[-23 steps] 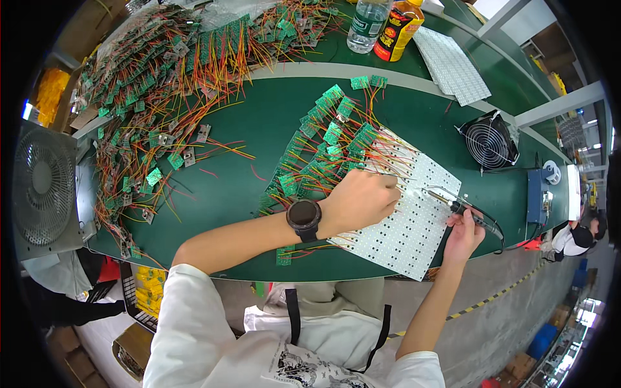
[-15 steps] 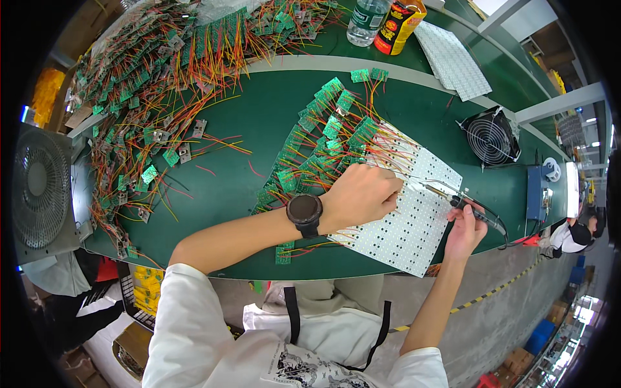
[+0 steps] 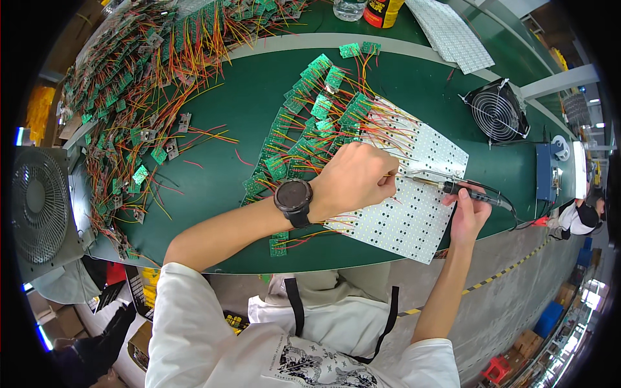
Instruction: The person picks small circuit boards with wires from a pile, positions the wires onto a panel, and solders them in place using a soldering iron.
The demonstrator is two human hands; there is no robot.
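Observation:
A white panel [image 3: 414,216] dotted with rows of black spots and small pads lies tilted on the green bench. My left hand [image 3: 362,176] rests over its left part, fingers closed in a pinch; what they hold is hidden. In my right hand [image 3: 467,213], at the panel's right edge, is a soldering iron [image 3: 453,187] with a thin metal tube along it. Its tip points left, close to my left fingertips. Small green circuit boards [image 3: 284,139] with red and yellow wires lie in rows left of the panel, their wires reaching over it.
A big heap of wired boards [image 3: 139,71] covers the bench's left and back. A black fan [image 3: 495,113] and a blue box [image 3: 545,171] stand at right. Behind are stacked white panels [image 3: 453,35], a bottle [image 3: 349,9] and a yellow-black container [image 3: 383,11]. A grey fan [image 3: 40,200] stands at far left.
The whole view has shifted, so the bench sits higher in it. The soldering iron lies flatter, its tip lower over the panel, nearer me. My left hand stays closed at the panel.

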